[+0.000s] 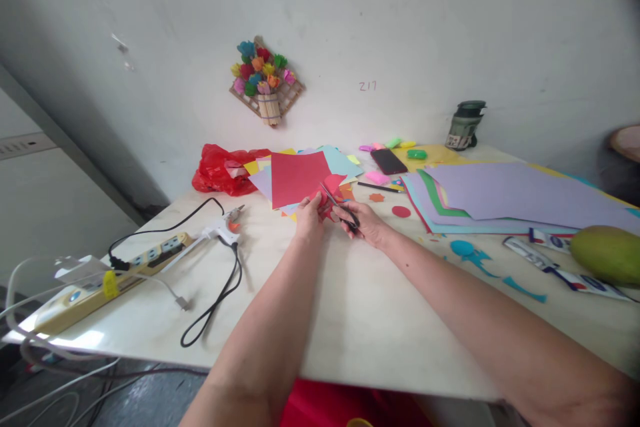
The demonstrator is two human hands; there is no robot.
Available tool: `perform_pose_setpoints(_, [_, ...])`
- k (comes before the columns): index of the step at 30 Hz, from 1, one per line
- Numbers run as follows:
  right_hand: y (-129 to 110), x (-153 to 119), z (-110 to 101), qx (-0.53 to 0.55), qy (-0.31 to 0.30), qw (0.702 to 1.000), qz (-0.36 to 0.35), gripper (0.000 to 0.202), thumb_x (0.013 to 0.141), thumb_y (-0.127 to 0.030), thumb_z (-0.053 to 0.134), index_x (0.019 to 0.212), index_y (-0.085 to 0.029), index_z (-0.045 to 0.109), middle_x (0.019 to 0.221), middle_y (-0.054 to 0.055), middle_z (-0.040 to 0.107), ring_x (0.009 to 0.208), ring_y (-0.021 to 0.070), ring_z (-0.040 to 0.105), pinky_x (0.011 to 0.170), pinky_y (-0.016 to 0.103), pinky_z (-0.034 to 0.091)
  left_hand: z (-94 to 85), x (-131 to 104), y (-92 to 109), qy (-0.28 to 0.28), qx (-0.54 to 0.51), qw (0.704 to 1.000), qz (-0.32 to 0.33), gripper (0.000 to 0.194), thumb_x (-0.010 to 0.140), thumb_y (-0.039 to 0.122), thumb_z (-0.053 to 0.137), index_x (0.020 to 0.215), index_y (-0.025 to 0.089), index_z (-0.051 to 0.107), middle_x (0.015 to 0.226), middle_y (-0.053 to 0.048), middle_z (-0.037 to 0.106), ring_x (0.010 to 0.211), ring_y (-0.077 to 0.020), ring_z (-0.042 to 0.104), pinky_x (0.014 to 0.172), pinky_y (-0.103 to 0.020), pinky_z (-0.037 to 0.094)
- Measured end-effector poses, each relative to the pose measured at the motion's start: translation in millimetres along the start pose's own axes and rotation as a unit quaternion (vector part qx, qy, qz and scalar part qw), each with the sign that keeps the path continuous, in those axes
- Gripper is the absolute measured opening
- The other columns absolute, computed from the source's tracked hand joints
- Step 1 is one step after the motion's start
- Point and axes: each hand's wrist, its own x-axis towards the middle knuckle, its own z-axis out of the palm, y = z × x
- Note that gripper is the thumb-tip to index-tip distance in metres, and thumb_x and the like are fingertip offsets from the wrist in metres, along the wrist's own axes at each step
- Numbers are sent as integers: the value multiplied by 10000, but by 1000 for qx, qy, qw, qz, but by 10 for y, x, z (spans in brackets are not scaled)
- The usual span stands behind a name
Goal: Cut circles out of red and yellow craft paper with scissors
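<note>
My left hand (311, 211) pinches a small piece of red paper (334, 184) above the middle of the table. In my right hand (364, 223) is a pair of scissors (352, 218) with dark handles, its blades pointing up and left against the red paper. How far the blades are apart is too small to tell. Just behind my hands lies a larger red sheet (300, 177) on a stack of coloured papers. To the right of the scissors are a red paper circle (401, 211) and an orange paper cutout (377, 197).
A glue gun (229, 233) and a power strip (165, 250) with cords lie left. A pencil (380, 187), a phone (389, 161) and large coloured sheets (500, 193) are to the right. Blue scraps (467, 250), tubes (530, 253) and a green mango (607, 253) sit front right.
</note>
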Motion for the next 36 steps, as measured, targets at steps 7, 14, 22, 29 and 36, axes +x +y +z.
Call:
perform_pose_setpoints(7, [19,25,-37,-38,-11,999,-2,347,721,-474,692,790,-177,528,469,-54,532,316,53,420,276,153,182,-1,-19,-6,-29,10,1000,-3,241,621,187,789,650,178,550,579,-10,664,506,-138,618,516,-237,458])
perform_pose_setpoints(14, [1,8,-14,-35,-2,999,-7,336,723,-462,696,763,-178,522,456,-55,519,314,53,416,278,155,196,12,-39,2,-33,9,999,-5,259,621,178,789,628,178,531,562,0,646,495,-133,609,523,-245,462])
perform_pose_setpoints(22, [9,8,-10,-3,5,1000,-11,314,703,-430,721,793,-177,558,465,-71,501,345,51,401,319,157,295,9,-37,6,-38,16,999,-12,260,614,196,788,659,175,533,574,7,653,500,-132,621,492,-225,449])
perform_pose_setpoints(29, [13,10,0,6,14,1000,-13,340,661,-414,755,804,-172,563,480,-71,501,371,52,403,327,159,307,9,-28,6,-27,9,1000,-8,228,624,167,766,652,175,540,575,-1,656,501,-135,618,511,-233,454])
perform_pose_setpoints(36, [35,21,-15,0,9,1000,-16,321,684,-401,738,829,-168,572,466,-66,500,366,59,403,329,162,303,7,-9,9,-7,18,1000,-15,251,622,182,774,650,178,525,583,-1,652,510,-147,621,509,-242,443])
